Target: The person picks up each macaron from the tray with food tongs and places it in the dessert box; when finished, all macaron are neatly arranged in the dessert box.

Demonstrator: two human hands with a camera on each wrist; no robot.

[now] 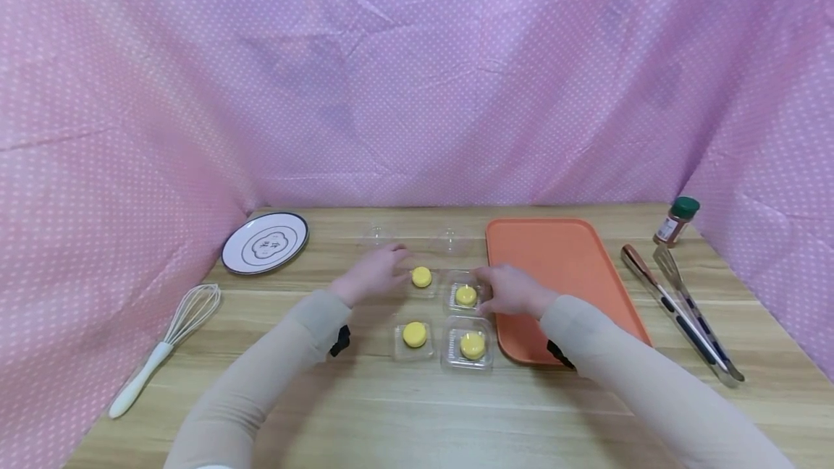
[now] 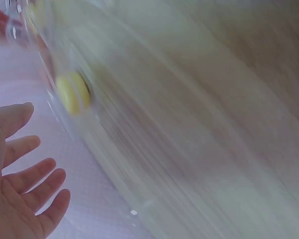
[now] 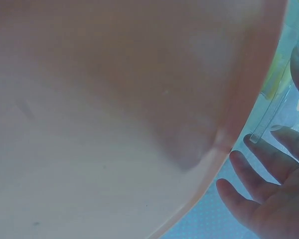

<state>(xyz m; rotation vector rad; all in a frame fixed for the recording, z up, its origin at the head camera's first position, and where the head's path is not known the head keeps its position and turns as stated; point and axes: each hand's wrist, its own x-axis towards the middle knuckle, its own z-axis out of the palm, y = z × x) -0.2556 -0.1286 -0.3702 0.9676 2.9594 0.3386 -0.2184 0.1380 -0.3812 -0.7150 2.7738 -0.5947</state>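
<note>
My right hand (image 1: 515, 289) holds a clear plastic lid (image 1: 456, 279) at its right side, thumb toward me and fingertips at the far edge. Beneath the lid, a yellow macaron (image 1: 465, 296) sits in its clear box. My left hand (image 1: 374, 275) hovers with spread, relaxed fingers, just left of another yellow macaron (image 1: 421, 277) in a clear tray; nothing is in that palm in the left wrist view. Nearer me are a macaron (image 1: 414, 334) in a shallow clear tray and one in a covered box (image 1: 468, 364).
Two clear lids (image 1: 376, 236) lie behind the boxes. An orange tray (image 1: 554, 252) is on the right, beyond it tongs (image 1: 677, 317), a spatula (image 1: 691, 302) and a green-capped spice jar (image 1: 676, 221). A plate (image 1: 265, 243) and a whisk (image 1: 163, 349) lie on the left.
</note>
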